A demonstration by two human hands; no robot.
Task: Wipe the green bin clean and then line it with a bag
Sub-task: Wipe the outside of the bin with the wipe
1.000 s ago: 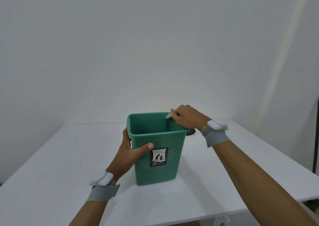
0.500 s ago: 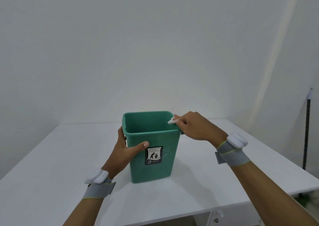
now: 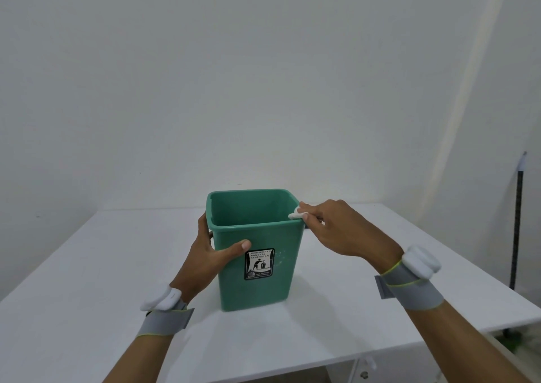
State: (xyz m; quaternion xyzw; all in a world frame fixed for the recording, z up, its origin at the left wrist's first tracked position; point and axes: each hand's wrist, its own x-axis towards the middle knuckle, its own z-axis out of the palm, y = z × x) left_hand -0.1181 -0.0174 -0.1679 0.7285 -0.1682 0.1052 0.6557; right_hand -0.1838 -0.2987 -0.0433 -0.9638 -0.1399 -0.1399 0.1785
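A green plastic bin (image 3: 257, 292) stands upright in the middle of the white table (image 3: 87, 265), with a black and white litter sticker on its near face. My left hand (image 3: 209, 254) grips the bin's left side, thumb across the front and fingers behind the left wall. My right hand (image 3: 336, 230) pinches a small white wipe (image 3: 296, 214) against the near right corner of the rim. The inside of the bin looks empty as far as it shows. No bag is in view.
White walls close off the table at the back and right. A thin black pole (image 3: 519, 221) stands off the table's right side. The table's front edge runs just under my forearms.
My right hand has slid the wipe along the right rim from the far corner toward the near corner. The left hand keeps its grip on the bin.
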